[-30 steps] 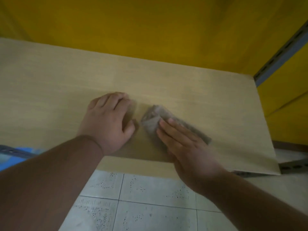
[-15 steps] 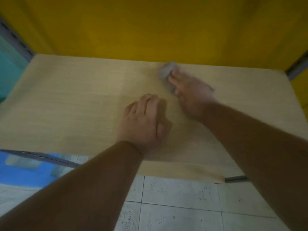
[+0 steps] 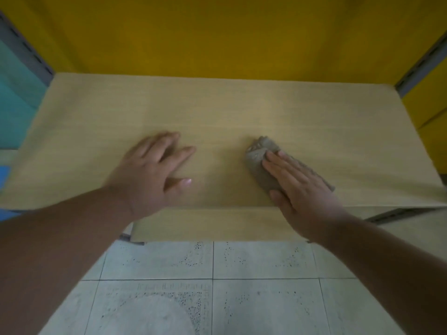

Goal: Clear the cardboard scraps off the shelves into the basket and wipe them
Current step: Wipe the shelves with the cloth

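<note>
Yellow wall behind, wooden shelf (image 3: pixel 242 102) showing no scraps, so you're likely on the wipe. Your right hand (image 3: pixel 302 189) presses the grey cloth (image 3: pixel 260 163) flat near the front edge, and your left hand (image 3: pixel 150 170) is loose and empty. Next I'd sweep toward the corners.

Light dim and even, with a yellow cast from the wall (image 3: pixel 217 32) behind the shelf (image 3: pixel 242 110). Soft, faint shadows on the shelf under both hands. Left hand (image 3: pixel 150 170) smeared by blur, one small glint on its thumbnail; right hand (image 3: pixel 302 187) sharper. Shelf edges bow towards its far corners. Floor tiles (image 3: pixel 242 262) below the shelf front paler, slightly soft.
</note>
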